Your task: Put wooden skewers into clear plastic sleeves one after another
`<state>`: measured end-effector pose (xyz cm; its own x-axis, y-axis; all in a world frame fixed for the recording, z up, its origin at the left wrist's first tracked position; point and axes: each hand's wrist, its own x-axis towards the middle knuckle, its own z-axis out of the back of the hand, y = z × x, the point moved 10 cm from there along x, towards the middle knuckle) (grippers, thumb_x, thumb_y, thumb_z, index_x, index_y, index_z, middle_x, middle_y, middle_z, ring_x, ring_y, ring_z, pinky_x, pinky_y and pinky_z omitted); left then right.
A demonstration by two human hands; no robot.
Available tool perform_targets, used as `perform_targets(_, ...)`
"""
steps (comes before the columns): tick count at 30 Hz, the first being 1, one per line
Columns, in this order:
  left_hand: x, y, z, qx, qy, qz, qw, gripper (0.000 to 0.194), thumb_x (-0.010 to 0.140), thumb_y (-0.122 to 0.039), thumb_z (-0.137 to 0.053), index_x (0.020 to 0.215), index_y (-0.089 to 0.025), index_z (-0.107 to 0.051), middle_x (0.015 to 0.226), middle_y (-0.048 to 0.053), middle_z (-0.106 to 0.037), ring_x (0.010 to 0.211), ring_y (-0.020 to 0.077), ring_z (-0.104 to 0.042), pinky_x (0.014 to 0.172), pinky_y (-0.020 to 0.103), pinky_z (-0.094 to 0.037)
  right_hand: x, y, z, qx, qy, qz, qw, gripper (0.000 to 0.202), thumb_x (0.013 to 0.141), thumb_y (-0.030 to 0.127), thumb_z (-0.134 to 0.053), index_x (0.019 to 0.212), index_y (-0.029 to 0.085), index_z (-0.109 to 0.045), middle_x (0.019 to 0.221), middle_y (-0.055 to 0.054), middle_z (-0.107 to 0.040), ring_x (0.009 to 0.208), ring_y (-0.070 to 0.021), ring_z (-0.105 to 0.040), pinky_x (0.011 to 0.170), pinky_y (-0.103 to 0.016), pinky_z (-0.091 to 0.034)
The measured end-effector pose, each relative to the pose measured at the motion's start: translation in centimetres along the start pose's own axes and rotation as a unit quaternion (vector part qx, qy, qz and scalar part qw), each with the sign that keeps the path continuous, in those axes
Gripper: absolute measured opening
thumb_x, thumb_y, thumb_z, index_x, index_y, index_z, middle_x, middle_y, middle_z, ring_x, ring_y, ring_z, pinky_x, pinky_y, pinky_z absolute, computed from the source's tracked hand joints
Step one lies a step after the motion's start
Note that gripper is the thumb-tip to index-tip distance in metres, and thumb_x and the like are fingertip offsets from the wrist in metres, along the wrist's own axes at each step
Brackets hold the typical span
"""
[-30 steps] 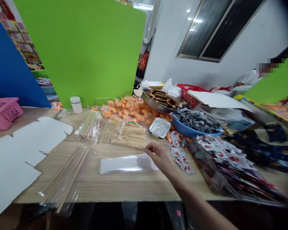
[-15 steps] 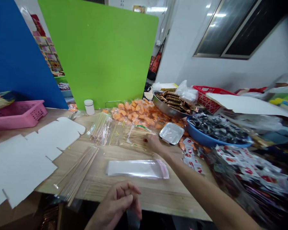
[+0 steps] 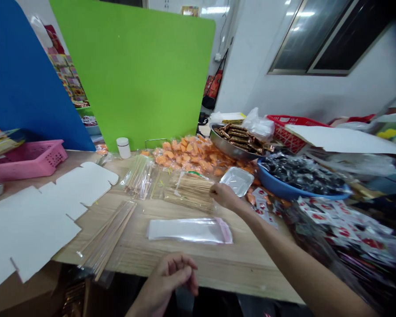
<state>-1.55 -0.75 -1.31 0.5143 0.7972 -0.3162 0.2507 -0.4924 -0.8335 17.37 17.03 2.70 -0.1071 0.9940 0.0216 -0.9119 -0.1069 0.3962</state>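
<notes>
My right hand [image 3: 227, 196] is at the right end of a pile of thin bamboo sticks [image 3: 194, 187] lying on clear plastic. Its fingertips are pinched together on the stick ends; how many they hold is too small to tell. Near the table's front edge hovers my left hand [image 3: 173, 279], loosely curled, thumb apart from the fingers, with nothing in it. Between the hands a stack of clear plastic bags [image 3: 186, 230] with a pinkish flap end lies flat. Longer sticks in a clear sleeve [image 3: 110, 237] lie to the left.
Wrapped orange pieces [image 3: 191, 152] are heaped behind the sticks. A foil tray [image 3: 237, 180], a metal bowl [image 3: 231, 149] of brown-wrapped sticks and a blue basin [image 3: 300, 190] of black packets stand right. White cardboard [image 3: 46, 220], a pink basket [image 3: 42, 160] and a white jar [image 3: 123, 148] are left.
My right hand has moved a little to the right along the sticks, to their right end. My left hand has shifted slightly right and stays loosely curled.
</notes>
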Motion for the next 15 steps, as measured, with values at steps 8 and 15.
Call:
perform_targets(8,4.3,-3.2,-1.9,-0.023,-0.08,-0.09,0.992,0.041,0.073,-0.042,-0.065,0.103,-0.017,-0.052,0.092,0.007,-0.06,0.073,0.0153,-0.06,0.061,0.028,-0.047,-11.9,2.1,-3.4,0.423,0.206,-0.049,0.881,0.026,0.074,0.039,-0.062,0.066,0.014,-0.065,0.051,0.0,-0.059,0.044,-0.0095,-0.048,0.043,-0.02,-0.029)
perform_targets(15,4.8,-2.4,-1.9,-0.025,-0.149,-0.144,0.978,0.032,0.072,-0.042,-0.065,0.076,-0.012,-0.055,0.063,0.004,-0.061,0.054,0.0118,-0.056,0.055,0.026,-0.047,-16.4,3.5,-6.0,0.495,0.239,-0.089,0.83,0.033,0.067,0.047,-0.069,0.067,0.013,-0.068,0.051,0.0,-0.058,0.048,-0.0103,-0.049,0.048,-0.022,-0.035)
